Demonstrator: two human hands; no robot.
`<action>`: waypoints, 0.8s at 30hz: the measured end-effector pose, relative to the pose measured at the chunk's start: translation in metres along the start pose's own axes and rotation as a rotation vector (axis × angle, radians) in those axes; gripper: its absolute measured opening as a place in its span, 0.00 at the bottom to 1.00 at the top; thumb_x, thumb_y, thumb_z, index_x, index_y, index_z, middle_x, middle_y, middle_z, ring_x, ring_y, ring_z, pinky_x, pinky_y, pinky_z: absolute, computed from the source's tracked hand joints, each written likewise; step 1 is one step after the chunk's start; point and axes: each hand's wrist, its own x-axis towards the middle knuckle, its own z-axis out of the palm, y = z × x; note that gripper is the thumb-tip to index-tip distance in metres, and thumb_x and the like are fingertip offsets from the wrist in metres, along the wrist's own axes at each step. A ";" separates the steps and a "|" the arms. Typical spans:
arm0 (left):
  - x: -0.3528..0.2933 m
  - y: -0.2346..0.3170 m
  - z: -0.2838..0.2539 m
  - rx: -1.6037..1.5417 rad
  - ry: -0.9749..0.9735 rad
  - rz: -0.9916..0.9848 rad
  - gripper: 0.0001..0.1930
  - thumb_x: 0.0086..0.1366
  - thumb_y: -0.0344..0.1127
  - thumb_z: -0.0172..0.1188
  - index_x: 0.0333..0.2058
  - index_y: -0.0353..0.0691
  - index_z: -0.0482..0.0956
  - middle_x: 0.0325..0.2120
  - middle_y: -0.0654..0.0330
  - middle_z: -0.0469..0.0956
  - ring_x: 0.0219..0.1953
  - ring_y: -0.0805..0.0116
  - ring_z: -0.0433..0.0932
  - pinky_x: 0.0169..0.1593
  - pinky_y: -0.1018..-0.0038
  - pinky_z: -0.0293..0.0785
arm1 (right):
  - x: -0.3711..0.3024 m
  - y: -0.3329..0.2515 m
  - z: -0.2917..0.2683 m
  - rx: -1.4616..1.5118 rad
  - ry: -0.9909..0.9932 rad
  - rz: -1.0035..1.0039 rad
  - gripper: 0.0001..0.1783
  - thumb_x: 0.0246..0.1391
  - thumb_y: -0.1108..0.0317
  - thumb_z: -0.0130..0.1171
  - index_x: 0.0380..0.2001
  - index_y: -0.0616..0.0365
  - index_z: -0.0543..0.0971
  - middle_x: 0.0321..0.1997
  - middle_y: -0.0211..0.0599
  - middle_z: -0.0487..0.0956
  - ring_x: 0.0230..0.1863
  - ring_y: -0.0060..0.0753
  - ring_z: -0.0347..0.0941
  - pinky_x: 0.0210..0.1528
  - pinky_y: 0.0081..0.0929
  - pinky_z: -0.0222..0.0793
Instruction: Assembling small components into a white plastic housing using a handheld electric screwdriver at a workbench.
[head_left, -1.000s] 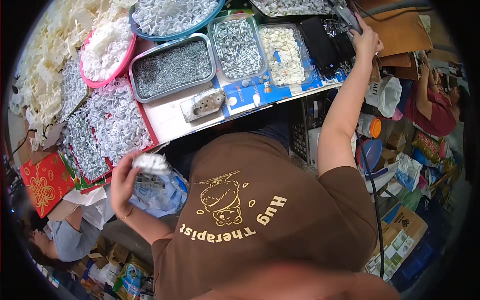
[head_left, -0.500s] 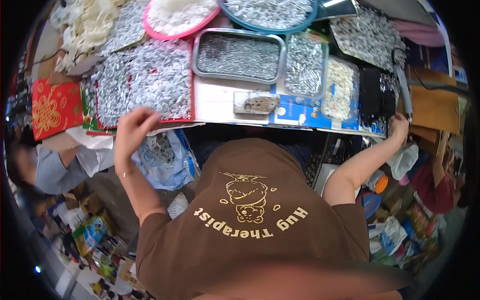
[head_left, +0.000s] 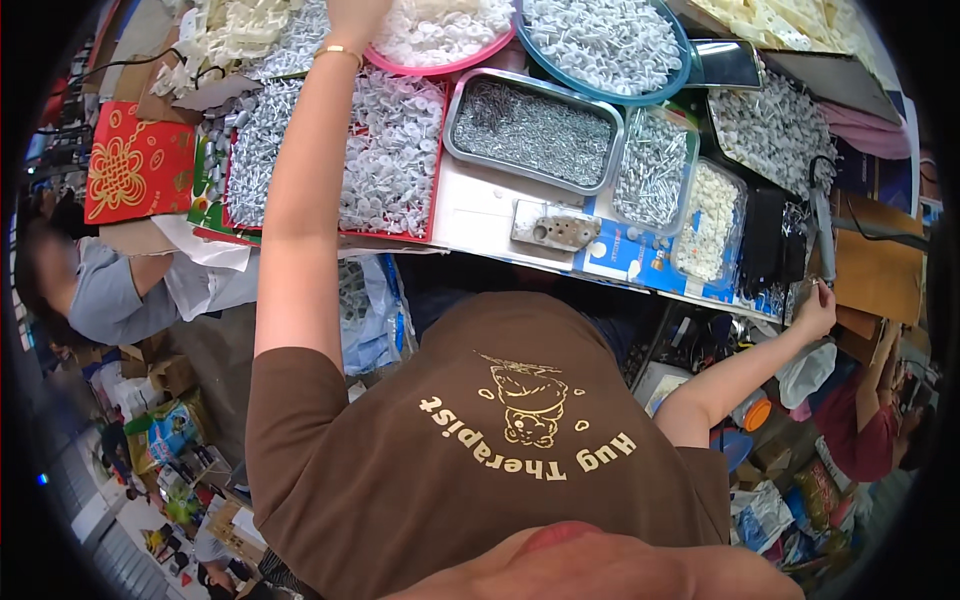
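My left arm is stretched far across the table, and my left hand is cut off by the upper edge beside a round pink-rimmed tray of small white plastic pieces; its fingers are out of sight. Under that forearm lies a shallow red tray of white and grey small parts. At the table's right edge, my right hand is closed with the fingertips pinched together; what they hold, if anything, is too small to name. Just above it stands a grey pen-shaped tool with a cable, next to a black bundle.
A metal tray of thin pins, a teal round tray, and clear boxes of metal pins and cream bits fill the table. A drilled metal block lies near the front edge. Other people sit at both sides.
My left hand has gone from the front of the red tray far forward to the pink-rimmed tray. My right hand stays at the right edge, its fingers now pinched. The view has shifted.
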 end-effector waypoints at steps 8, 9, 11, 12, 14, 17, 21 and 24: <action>0.045 -0.105 0.037 0.075 0.263 0.015 0.17 0.56 0.37 0.66 0.40 0.30 0.77 0.35 0.43 0.79 0.41 0.44 0.78 0.46 0.56 0.74 | -0.012 -0.062 -0.004 0.611 0.258 -0.111 0.12 0.60 0.67 0.64 0.42 0.65 0.82 0.39 0.41 0.85 0.38 0.29 0.83 0.41 0.22 0.77; 0.050 -0.113 0.034 -0.122 0.096 -0.110 0.18 0.55 0.37 0.67 0.40 0.31 0.77 0.37 0.45 0.79 0.42 0.44 0.77 0.48 0.58 0.74 | -0.012 -0.070 -0.001 0.780 0.237 -0.162 0.12 0.62 0.69 0.62 0.44 0.67 0.81 0.39 0.41 0.85 0.39 0.29 0.82 0.39 0.22 0.79; 0.047 -0.084 0.017 -0.178 0.071 -0.133 0.15 0.54 0.39 0.67 0.38 0.38 0.82 0.39 0.49 0.77 0.47 0.46 0.74 0.55 0.55 0.67 | -0.045 -0.117 -0.027 0.768 0.141 -0.185 0.13 0.64 0.73 0.59 0.49 0.69 0.79 0.42 0.45 0.83 0.39 0.28 0.81 0.41 0.22 0.79; 0.046 -0.110 -0.001 0.086 0.112 -0.074 0.16 0.59 0.38 0.65 0.45 0.40 0.81 0.40 0.51 0.81 0.45 0.50 0.78 0.53 0.58 0.71 | -0.052 -0.135 -0.029 0.793 0.066 -0.254 0.14 0.65 0.74 0.57 0.50 0.69 0.79 0.43 0.45 0.83 0.39 0.28 0.80 0.42 0.22 0.78; 0.035 -0.125 -0.021 0.267 0.144 -0.050 0.20 0.62 0.39 0.64 0.53 0.43 0.81 0.40 0.55 0.85 0.43 0.59 0.82 0.49 0.65 0.75 | -0.069 -0.164 -0.030 0.912 -0.025 -0.230 0.14 0.65 0.74 0.55 0.50 0.70 0.79 0.43 0.46 0.83 0.38 0.27 0.80 0.43 0.21 0.78; 0.001 -0.146 -0.061 -0.084 0.030 -0.087 0.19 0.64 0.39 0.64 0.53 0.41 0.81 0.38 0.60 0.85 0.40 0.72 0.80 0.46 0.74 0.74 | -0.097 -0.202 -0.034 1.021 -0.155 -0.188 0.14 0.66 0.73 0.55 0.51 0.69 0.79 0.42 0.46 0.84 0.37 0.25 0.79 0.43 0.22 0.77; -0.070 -0.056 -0.083 -0.320 -0.039 -0.071 0.10 0.67 0.28 0.60 0.46 0.40 0.83 0.36 0.58 0.83 0.36 0.75 0.78 0.40 0.78 0.73 | -0.140 -0.246 -0.035 1.073 -0.352 -0.235 0.13 0.65 0.75 0.55 0.50 0.68 0.80 0.41 0.43 0.84 0.36 0.22 0.78 0.41 0.22 0.76; -0.118 -0.030 -0.090 -0.359 -0.109 0.023 0.11 0.67 0.29 0.59 0.47 0.42 0.83 0.35 0.63 0.78 0.33 0.78 0.73 0.37 0.80 0.70 | -0.175 -0.268 -0.016 1.161 -0.638 -0.258 0.12 0.64 0.76 0.55 0.48 0.66 0.82 0.38 0.40 0.84 0.35 0.22 0.77 0.39 0.20 0.74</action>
